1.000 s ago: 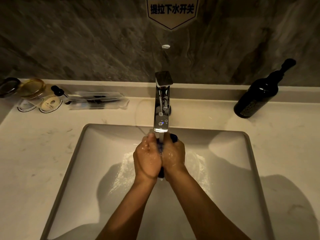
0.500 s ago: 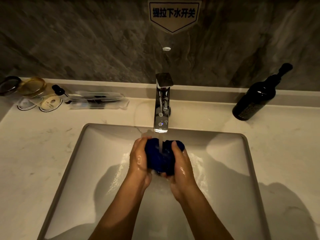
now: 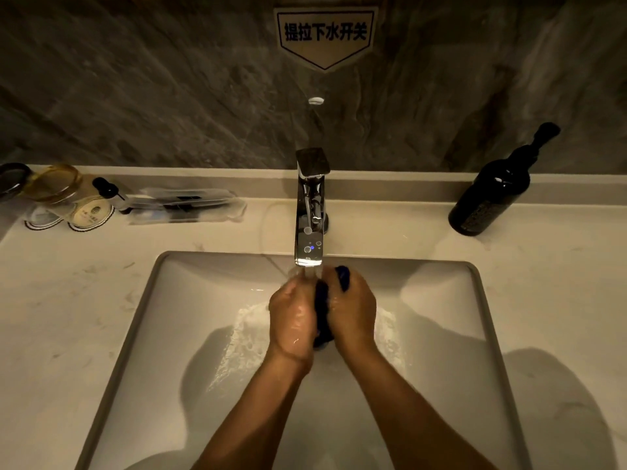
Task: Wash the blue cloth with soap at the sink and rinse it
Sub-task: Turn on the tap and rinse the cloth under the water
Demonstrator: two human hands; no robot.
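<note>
I see my left hand (image 3: 294, 320) and right hand (image 3: 353, 312) pressed together, both clenched on the blue cloth (image 3: 322, 310), under the running tap (image 3: 309, 228), over the sink (image 3: 190, 300). A dark bottle (image 3: 492, 195) stands on the counter (image 3: 68, 300).

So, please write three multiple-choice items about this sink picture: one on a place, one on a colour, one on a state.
1. Where is the dark bottle?
A. in the basin
B. on the counter, right of the tap
C. on the counter's left end

2. What colour is the cloth?
A. blue
B. yellow
C. white

3. What state is the tap in?
A. running
B. off
C. covered

Answers:
1 B, it stands on the counter to the right.
2 A, dark blue shows between the left hand and the right hand.
3 A, a stream falls from the spout onto the hands.
</note>
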